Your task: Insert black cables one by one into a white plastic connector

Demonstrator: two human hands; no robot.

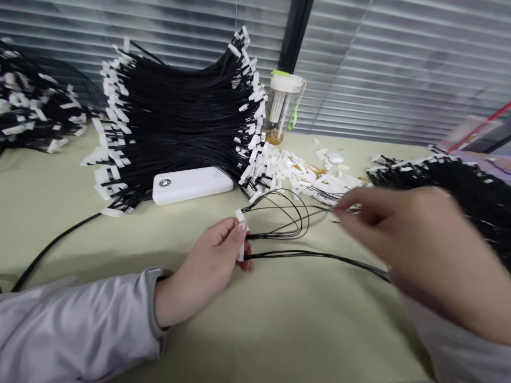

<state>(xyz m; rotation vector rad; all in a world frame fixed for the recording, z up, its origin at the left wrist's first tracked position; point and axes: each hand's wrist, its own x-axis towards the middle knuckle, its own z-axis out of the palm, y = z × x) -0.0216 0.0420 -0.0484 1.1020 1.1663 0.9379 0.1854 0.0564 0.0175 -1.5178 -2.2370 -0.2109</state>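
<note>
Dozens of slim black wires with white plastic end pieces (179, 106), stacked behind a white oblong device (191, 186), look finished. Partway along is a small looped set of thin black wires (279, 235) above the pale green tabletop (279, 330). The left hand (199, 271) pinches its white strip (241, 253); the blurred right hand (423, 239) has fingertips closed on strands. Loose white pieces (295, 173) seem unused. Behind them, a clear bottle with a white lid (284, 101) holds a little amber-brown matter at its bottom.
</note>
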